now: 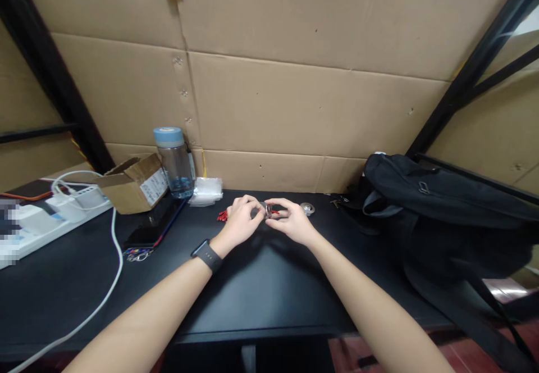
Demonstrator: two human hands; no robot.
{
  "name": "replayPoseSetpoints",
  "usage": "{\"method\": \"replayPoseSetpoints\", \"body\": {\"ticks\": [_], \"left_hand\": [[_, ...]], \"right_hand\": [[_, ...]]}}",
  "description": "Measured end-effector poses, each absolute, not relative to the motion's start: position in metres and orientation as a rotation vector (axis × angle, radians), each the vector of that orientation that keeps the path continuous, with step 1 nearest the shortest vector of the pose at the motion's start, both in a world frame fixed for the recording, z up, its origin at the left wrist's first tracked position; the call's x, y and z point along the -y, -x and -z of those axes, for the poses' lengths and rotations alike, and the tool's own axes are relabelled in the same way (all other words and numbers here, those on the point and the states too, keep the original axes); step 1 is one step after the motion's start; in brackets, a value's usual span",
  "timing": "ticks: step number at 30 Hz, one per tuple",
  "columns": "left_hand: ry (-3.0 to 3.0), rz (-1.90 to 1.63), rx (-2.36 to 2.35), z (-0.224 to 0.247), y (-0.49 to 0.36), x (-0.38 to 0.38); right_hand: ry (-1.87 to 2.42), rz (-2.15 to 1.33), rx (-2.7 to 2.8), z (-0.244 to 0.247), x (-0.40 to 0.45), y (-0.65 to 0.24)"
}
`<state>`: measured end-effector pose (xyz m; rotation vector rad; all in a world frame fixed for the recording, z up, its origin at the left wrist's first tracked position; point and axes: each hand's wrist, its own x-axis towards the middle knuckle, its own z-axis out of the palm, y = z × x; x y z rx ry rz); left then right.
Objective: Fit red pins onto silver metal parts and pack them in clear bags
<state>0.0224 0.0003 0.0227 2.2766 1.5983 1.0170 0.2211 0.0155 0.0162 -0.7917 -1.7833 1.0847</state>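
My left hand [244,215], with a dark watch on its wrist, and my right hand [289,221] meet over the middle of the table. Between their fingertips is a small clear, shiny thing [266,209], perhaps a plastic bag; its kind is too small to make out. Something thin and red [275,212] shows by the right fingers. Both hands are closed in a pinch. A pile of small red pieces [222,215] lies just left of my left hand, partly hidden by it. Right of my right hand lies a roll of clear tape [307,209].
Clear plastic bags [206,190] lie beside a blue-lidded bottle [174,162]. To the left are an open cardboard box [135,187], a dark phone-like slab [155,224] and a power strip [84,207] with a white cable. A black backpack [455,210] fills the right side.
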Motion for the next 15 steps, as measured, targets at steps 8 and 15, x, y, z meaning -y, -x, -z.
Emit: {"method": "replayPoseSetpoints", "body": {"ticks": [8, 15], "left_hand": [[-2.760, -0.587, -1.527, -0.012, -0.009, -0.006], [-2.789, -0.491, -1.335, -0.006, -0.019, -0.005]], "right_hand": [[0.852, -0.840, 1.987, -0.033, -0.025, -0.245], [0.943, -0.412, 2.330, -0.048, -0.021, -0.260]]}}
